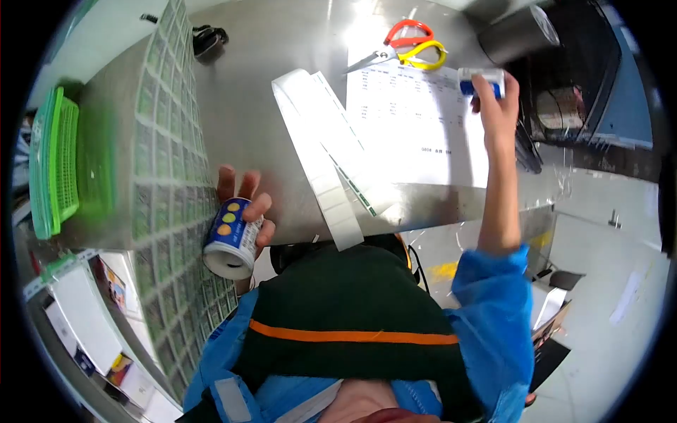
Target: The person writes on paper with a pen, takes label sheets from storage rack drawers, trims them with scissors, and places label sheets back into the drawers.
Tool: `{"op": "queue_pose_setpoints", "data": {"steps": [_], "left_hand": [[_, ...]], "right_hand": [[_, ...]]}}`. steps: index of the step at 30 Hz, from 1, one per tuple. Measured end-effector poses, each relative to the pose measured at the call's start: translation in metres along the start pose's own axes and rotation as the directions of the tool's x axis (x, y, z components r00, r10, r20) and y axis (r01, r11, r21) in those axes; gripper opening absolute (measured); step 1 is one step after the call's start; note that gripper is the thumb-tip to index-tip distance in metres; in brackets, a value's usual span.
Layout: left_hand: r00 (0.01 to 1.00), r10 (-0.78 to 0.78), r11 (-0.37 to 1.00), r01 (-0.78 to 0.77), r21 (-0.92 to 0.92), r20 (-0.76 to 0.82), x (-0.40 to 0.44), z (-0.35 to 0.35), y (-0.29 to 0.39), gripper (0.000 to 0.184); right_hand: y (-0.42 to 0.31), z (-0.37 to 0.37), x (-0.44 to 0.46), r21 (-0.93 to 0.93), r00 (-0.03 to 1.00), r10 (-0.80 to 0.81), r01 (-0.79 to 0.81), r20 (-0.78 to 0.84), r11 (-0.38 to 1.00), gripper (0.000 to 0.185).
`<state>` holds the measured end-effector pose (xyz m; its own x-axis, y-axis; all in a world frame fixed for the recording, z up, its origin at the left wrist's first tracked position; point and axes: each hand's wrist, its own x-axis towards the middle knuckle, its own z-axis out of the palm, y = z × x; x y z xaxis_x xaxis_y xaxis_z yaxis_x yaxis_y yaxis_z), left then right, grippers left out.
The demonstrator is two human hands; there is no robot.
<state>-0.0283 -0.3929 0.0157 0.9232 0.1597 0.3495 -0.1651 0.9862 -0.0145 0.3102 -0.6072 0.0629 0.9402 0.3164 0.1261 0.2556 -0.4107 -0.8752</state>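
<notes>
My left hand point(258, 209) is closed around a blue and white canister point(227, 243) with yellow round pictures on its label. It is tilted, with a pale end facing me, beside the glass-block wall at the table's front left. At the far right, my right hand point(498, 106) grips a smaller-looking white and blue canister point(468, 75) lying sideways above a printed sheet point(423, 127). Scissors point(403, 49) with one red and one yellow handle rest on the sheet's upper part. A long folded strip of white labels point(321, 176) runs to the table's front edge.
The metal table point(247, 84) borders a glass-block wall point(162, 190) on the left. A dark object point(209, 42) sits at the back left. Green baskets point(60, 162) stand beyond the wall. A grey cylinder point(518, 35) and black equipment point(592, 70) are at the right.
</notes>
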Motion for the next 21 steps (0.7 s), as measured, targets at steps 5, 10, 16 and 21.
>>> {"op": "queue_pose_setpoints", "data": {"steps": [5, 10, 16, 21], "left_hand": [[0.995, -0.101, 0.995, 0.100, -0.011, -0.005, 0.009, -0.004, -0.016, 0.054], [0.953, -0.124, 0.962, 0.183, 0.200, -0.275, -0.010, 0.016, -0.002, 0.037], [0.975, 0.181, 0.976, -0.194, -0.098, -0.126, -0.031, 0.007, 0.019, 0.026], [0.979, 0.167, 0.980, -0.177, -0.087, -0.115, -0.024, 0.005, 0.029, 0.027]], "right_hand": [[-0.090, 0.086, -0.150, 0.230, 0.864, -0.381, 0.318, 0.329, 0.920, 0.049], [-0.110, 0.104, -0.171, 0.123, 0.664, -0.501, 0.530, 0.556, 0.839, 0.070], [-0.076, 0.087, -0.145, -0.339, 0.857, -0.213, 0.397, 0.469, 0.853, 0.091], [-0.073, 0.110, -0.185, -0.482, 0.791, -0.248, 0.553, 0.559, 0.680, 0.097]]}}
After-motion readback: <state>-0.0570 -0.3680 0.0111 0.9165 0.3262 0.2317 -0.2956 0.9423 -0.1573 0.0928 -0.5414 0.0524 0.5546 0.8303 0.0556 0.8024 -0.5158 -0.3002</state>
